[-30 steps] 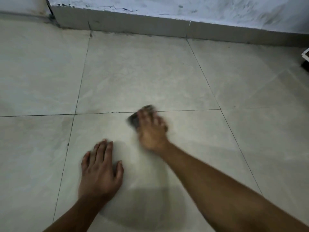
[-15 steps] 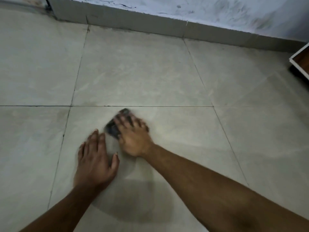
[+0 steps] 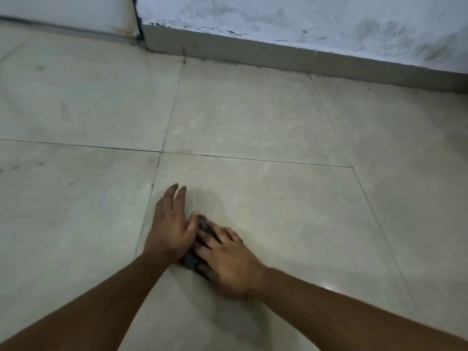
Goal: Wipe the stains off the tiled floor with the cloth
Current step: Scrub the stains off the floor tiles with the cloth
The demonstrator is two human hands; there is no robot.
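Observation:
A small dark cloth (image 3: 202, 225) lies on the pale tiled floor (image 3: 266, 198), mostly hidden under my right hand (image 3: 228, 259). That hand presses down on it with fingers spread over it, blurred by motion. My left hand (image 3: 171, 226) rests flat on the tile right beside the cloth, its thumb touching it, fingers pointing away from me. Small dark specks (image 3: 40, 163) mark the tile at the left.
A grey skirting (image 3: 278, 55) and a scuffed white wall (image 3: 304, 19) run across the back. A wall corner with a dark joint (image 3: 138, 24) stands at the back left. Dark grout lines (image 3: 253, 159) cross the floor.
My right hand has slid the cloth toward me and to the left, up against my left hand. The view has shifted, showing more floor and wall at the left.

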